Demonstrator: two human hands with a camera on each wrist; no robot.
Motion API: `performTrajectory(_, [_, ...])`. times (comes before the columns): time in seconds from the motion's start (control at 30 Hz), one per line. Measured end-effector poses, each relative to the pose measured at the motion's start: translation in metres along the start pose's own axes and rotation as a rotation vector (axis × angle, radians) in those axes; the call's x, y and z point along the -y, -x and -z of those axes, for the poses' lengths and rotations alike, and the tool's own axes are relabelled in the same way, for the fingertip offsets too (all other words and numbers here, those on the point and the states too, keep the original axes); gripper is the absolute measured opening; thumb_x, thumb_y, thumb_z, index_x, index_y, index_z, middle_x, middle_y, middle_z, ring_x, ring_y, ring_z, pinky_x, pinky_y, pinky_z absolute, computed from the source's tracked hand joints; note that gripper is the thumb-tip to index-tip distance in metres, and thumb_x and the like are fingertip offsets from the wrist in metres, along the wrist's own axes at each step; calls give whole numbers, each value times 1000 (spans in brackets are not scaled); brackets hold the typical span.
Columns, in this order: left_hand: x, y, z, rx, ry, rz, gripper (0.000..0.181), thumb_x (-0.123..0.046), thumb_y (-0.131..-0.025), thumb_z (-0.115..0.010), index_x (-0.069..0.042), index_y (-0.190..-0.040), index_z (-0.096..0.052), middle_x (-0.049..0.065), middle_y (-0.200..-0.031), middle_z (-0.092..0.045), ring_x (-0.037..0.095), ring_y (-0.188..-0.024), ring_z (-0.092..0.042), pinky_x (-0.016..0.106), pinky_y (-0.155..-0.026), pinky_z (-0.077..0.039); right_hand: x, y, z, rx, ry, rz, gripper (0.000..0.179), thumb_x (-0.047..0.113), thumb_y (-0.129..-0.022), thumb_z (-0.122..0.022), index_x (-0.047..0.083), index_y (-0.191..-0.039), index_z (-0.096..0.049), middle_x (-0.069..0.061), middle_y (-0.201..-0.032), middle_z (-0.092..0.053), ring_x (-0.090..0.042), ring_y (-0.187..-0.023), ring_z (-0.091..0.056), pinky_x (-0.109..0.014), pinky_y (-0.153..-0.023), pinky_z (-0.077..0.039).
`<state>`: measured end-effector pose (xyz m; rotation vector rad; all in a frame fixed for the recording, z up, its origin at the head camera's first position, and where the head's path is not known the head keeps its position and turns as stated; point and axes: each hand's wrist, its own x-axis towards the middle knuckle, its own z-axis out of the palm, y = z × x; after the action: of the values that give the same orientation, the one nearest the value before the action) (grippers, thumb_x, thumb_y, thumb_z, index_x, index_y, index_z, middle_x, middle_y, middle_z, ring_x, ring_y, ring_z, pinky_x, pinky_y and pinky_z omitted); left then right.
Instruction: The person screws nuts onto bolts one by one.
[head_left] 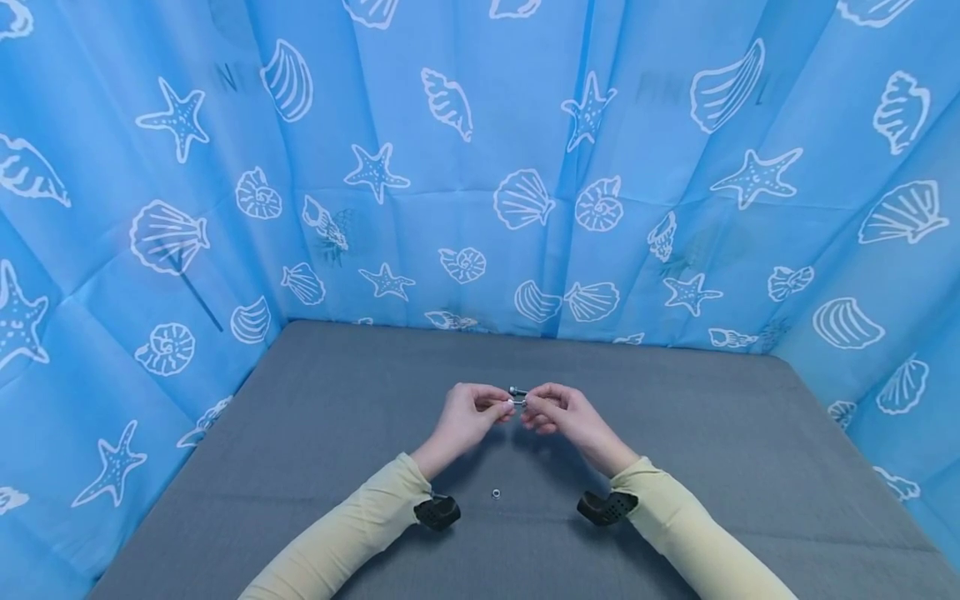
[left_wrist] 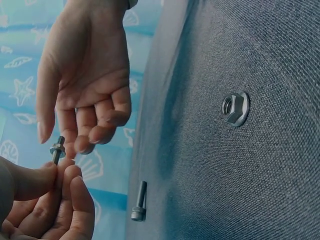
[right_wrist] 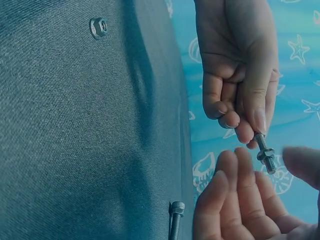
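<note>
My left hand point(head_left: 468, 414) pinches a small metal bolt point(right_wrist: 270, 166) by its head end, between thumb and fingers. A flange nut point(right_wrist: 265, 154) sits on the bolt's shank, with the threaded tip sticking out past it. Facing it is my right hand point(head_left: 567, 419), its thumb and fingers apart on either side of the bolt's tip and holding nothing. In the left wrist view, a gap shows between that thumb and the bolt.
A second bolt point(left_wrist: 141, 202) lies on the grey cloth-covered table point(head_left: 360, 367), beyond the hands. Nearer the front lies a loose flange nut point(left_wrist: 236, 108). A blue curtain point(head_left: 465, 167) with white shells and starfish surrounds the table's back and sides.
</note>
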<state>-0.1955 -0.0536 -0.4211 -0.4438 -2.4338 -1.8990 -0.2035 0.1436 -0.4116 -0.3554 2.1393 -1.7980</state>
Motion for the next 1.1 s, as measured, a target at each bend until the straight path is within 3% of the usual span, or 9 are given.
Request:
performTrajectory(0.23, [1, 0, 1, 4, 2, -17, 15, -6, -89, -68, 7, -96, -70, 8, -81, -71, 17, -73, -69, 46, -71, -58, -1, 0, 1, 2, 4, 65, 34, 16, -94, -64, -8, -116, -54, -20, -104, -66, -24, -92, -66, -52, -85, -52])
performTrajectory(0.47, [0, 1, 0, -6, 1, -16, 13, -6, -89, -67, 5, -95, -71, 8, -81, -71, 15, -72, -69, 42, -70, -58, -3, -2, -1, -16, 42, 27, 39, 26, -97, -59, -9, -114, -57, -23, -100, -66, -26, -89, -66, -48, -82, -54])
performTrajectory(0.7, [0, 1, 1, 0, 5, -19, 10, -6, -89, -68, 2, -94, -72, 7, -81, -71, 17, -73, -69, 44, -70, -58, -3, -1, -1, 6, 4, 83, 38, 15, -92, -66, -9, -118, -53, -28, -108, -63, -34, -96, -65, -53, -86, -51])
performTrajectory(0.87, [1, 1, 0, -2, -5, -23, 10, -7, -89, -68, 1, -94, -72, 7, -81, -71, 16, -73, -69, 40, -69, -59, -3, -1, -2, -12, 36, 54, 35, 22, -95, -62, -8, -114, -59, -25, -102, -66, -27, -91, -66, -51, -84, -52])
performTrajectory(1.1, [1, 0, 0, -8, 3, -31, 9, -6, -89, -68, 1, -94, -72, 8, -82, -71, 18, -73, -69, 41, -69, -58, -2, -1, -1, -21, -10, 72, 35, 17, -92, -66, -5, -117, -55, -26, -108, -64, -35, -98, -64, -52, -85, -52])
